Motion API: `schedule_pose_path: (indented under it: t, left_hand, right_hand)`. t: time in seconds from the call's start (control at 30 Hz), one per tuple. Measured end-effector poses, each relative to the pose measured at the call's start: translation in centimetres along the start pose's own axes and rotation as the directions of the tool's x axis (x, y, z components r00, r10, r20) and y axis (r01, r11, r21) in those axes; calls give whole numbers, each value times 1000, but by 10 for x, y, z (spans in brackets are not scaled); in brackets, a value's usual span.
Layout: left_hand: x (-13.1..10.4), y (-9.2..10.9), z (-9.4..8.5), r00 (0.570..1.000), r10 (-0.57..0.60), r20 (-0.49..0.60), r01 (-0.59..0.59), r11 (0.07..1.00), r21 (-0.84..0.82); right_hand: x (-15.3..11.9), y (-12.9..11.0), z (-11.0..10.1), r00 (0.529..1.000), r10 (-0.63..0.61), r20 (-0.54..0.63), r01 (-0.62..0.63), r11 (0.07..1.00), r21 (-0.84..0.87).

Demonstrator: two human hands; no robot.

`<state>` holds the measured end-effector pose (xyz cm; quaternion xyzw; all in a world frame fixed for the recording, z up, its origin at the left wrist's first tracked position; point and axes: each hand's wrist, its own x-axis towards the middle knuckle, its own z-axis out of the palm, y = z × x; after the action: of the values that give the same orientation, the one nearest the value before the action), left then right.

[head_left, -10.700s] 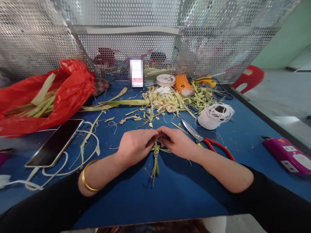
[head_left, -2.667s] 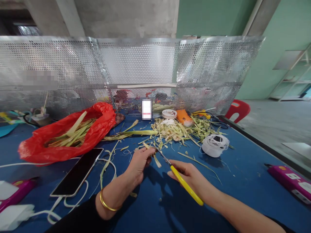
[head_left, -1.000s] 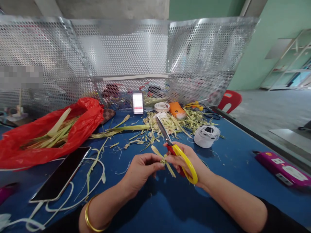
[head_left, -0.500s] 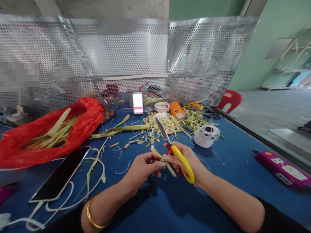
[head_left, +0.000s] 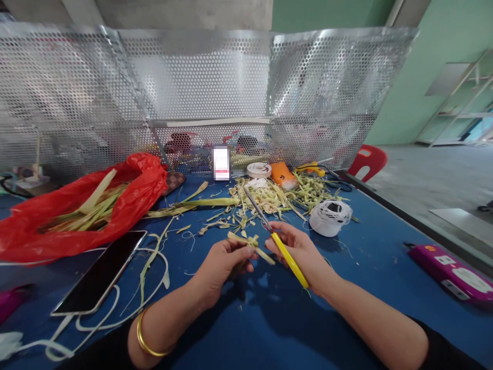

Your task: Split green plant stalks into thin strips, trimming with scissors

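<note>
While a smooth gold bangle (head_left: 144, 339) rings the wrist nearest the camera, the left hand (head_left: 227, 264) beyond it pinches a small knotted bundle of pale green plant strips (head_left: 253, 241) between thumb and curled fingers, holding it above a blue tabletop (head_left: 231, 339). Just to the right of the bundle, the right hand (head_left: 298, 252) is wrapped around a pair of scissors with a yellow handle and slim metal blades (head_left: 289, 259), the tips pointing away from the body and to the left. Left of the left forearm lies a flat, black-screened smartphone with a pale edge (head_left: 100, 272), a looping white cable (head_left: 165, 259) plugged into its near end; well apart on the right sits a magenta oblong device with white markings (head_left: 450, 275). Farther on, a round spool of white string (head_left: 329, 221) stands beyond the right hand, and a crumpled red plastic bag (head_left: 148, 180), holding long dried leaves (head_left: 96, 203), spreads across the left. Between them, a loose heap of pale green and cream trimmings (head_left: 265, 200) lies in front of a white roll of tape (head_left: 259, 170) and an orange packet (head_left: 283, 174). Behind everything rises a silvery perforated metal screen (head_left: 211, 87), with a red chair (head_left: 367, 163) past the right edge.
</note>
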<state>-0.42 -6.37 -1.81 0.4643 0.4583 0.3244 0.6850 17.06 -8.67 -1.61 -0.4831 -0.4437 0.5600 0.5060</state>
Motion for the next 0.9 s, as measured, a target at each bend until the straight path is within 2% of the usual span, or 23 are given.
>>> schedule_pose_path:
  t: [0.07, 0.13, 0.27, 0.37, 0.47, 0.63, 0.73, 0.9]
  left_hand:
    - [1, 6, -5, 997, 30, -74, -36, 995, -92]
    - [2, 12, -9, 987, 75, -145, -100, 980, -172]
    - [3, 23, -17, 956, 86, -282, -176, 933, -313]
    - [4, 27, -21, 927, 90, -364, -227, 908, -352]
    - [5, 29, -24, 908, 97, -408, -261, 892, -370]
    - [6, 32, -28, 879, 117, -462, -337, 839, -428]
    - [7, 32, -28, 864, 85, -496, -343, 820, -458]
    - [11, 25, -25, 869, 103, -484, -338, 837, -430]
  right_hand:
    - [1, -1, -3, 996, -94, 1, 94, 993, -67]
    - [-1, -3, -7, 990, -134, 39, 139, 980, -144]
    - [-7, -7, -14, 985, -114, 129, 155, 916, -370]
    - [-8, -11, -18, 986, -79, 144, 148, 809, -569]
    - [-8, -14, -20, 991, -51, 127, 126, 704, -699]
    - [-9, -16, -19, 989, -75, 128, 148, 594, -791]
    - [-11, -16, -17, 989, -56, 136, 143, 573, -807]
    - [-12, -11, -11, 989, -40, 143, 140, 561, -816]
